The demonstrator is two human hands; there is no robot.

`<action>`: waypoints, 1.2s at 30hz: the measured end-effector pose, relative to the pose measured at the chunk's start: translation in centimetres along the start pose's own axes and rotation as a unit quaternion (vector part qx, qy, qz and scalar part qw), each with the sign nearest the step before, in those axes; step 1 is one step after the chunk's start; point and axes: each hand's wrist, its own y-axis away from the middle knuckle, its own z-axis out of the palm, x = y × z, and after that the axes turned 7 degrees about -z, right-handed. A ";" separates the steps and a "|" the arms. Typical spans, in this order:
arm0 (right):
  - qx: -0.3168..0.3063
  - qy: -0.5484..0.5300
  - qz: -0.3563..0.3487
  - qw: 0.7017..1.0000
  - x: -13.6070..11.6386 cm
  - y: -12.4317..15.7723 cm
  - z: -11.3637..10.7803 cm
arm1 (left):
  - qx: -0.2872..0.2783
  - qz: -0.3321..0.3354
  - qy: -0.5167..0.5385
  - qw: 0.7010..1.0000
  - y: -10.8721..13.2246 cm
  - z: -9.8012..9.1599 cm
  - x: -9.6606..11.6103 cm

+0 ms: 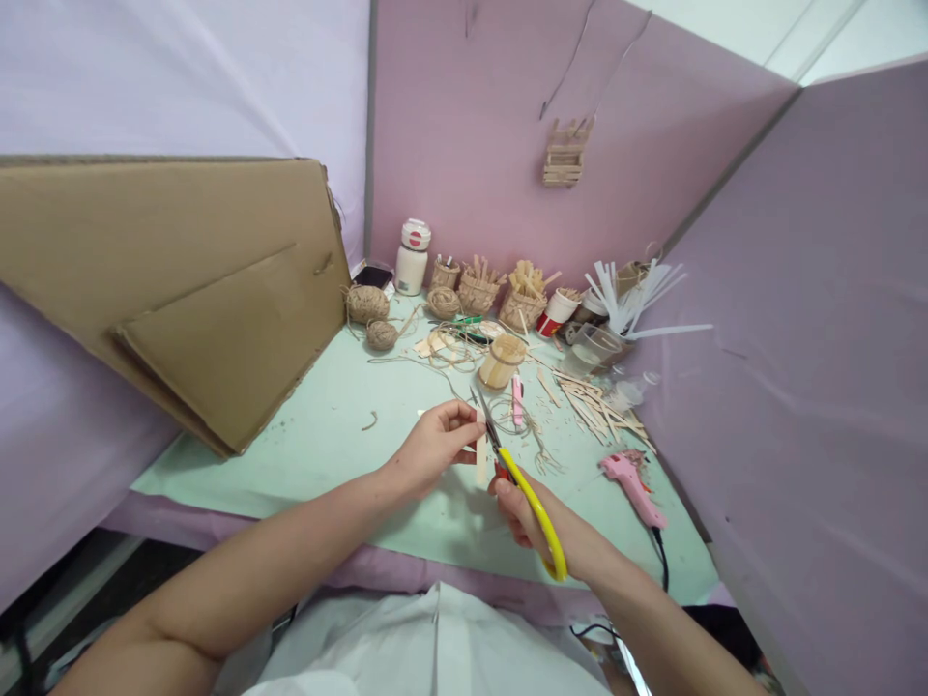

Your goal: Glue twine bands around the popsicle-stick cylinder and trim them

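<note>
Between the thumb and fingers of my left hand (439, 443) is a pale flat wooden stick (481, 460), held upright. My right hand (533, 517) grips yellow-handled scissors (535, 510), whose blades point away from me and lie right beside the stick. Whether the blades touch the stick I cannot tell. Just beyond the blades stands a small wooden stick cup (502, 362) with twine bands. A pink craft knife (517, 400) and a loose coil of twine (533, 435) lie to the right of the blades.
Balls of twine (368, 304) and holders of craft sticks (523, 295) line the back. Loose sticks (598, 406) and a corded pink glue gun (634, 490) lie at right, near white glue sticks (638, 295). Large cardboard sheets (239, 290) lean at left. A white bottle (412, 259) stands behind.
</note>
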 end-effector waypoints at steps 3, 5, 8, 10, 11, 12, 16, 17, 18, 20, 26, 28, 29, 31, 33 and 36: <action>-0.002 0.004 0.003 1.000 0.1 0.0 0.0 | -0.002 0.001 0.001 1.000 -0.1 -0.1 -0.2; 0.000 0.002 0.002 1.000 0.1 0.0 0.0 | -0.002 0.002 0.001 1.000 -0.1 -0.1 -0.3; 0.001 0.000 0.003 1.000 0.0 0.1 0.1 | -0.006 0.001 0.001 1.000 -0.2 -0.2 -0.4; 0.001 0.000 0.007 1.000 -0.2 0.1 0.1 | -0.009 0.000 0.000 1.000 -0.1 -0.2 -0.4; 0.001 0.001 0.008 1.000 -0.2 0.2 0.1 | -0.010 0.000 -0.001 1.000 -0.1 -0.2 -0.4; 0.000 0.000 0.008 1.000 -0.2 0.2 0.1 | -0.009 -0.002 -0.001 1.000 -0.1 -0.2 -0.4; -0.004 -0.001 0.015 1.000 0.0 0.4 0.0 | -0.009 -0.008 -0.003 1.000 -0.1 -0.2 -0.4; -0.005 0.001 0.019 1.000 0.0 0.4 0.0 | -0.012 -0.009 -0.004 1.000 -0.1 -0.2 -0.4; -0.004 0.004 0.021 1.000 -0.1 0.5 0.0 | -0.014 -0.010 -0.004 1.000 -0.1 -0.2 -0.4; 0.000 0.009 0.020 1.000 -0.4 0.7 0.0 | -0.019 -0.013 -0.003 1.000 0.0 -0.1 -0.2; 0.008 0.010 0.026 1.000 -1.6 1.2 -0.4 | -0.024 -0.033 -0.003 0.999 0.4 0.1 0.4; -0.002 0.010 0.034 0.999 -1.6 1.3 -0.6 | -0.025 -0.040 -0.004 0.999 0.5 0.2 0.5; -0.007 0.012 0.037 0.999 -1.5 1.3 -0.6 | -0.025 -0.043 -0.005 0.999 0.5 0.2 0.6; -0.010 0.021 0.043 0.999 -1.3 1.4 -0.7 | -0.023 -0.050 -0.010 0.998 0.6 0.2 0.6; -0.005 0.030 0.045 0.999 -1.1 1.6 -0.8 | -0.022 -0.057 -0.013 0.998 0.6 0.2 0.5; 0.002 0.035 0.047 0.998 -1.1 1.9 -0.7 | -0.035 -0.066 -0.012 0.997 0.7 0.1 0.4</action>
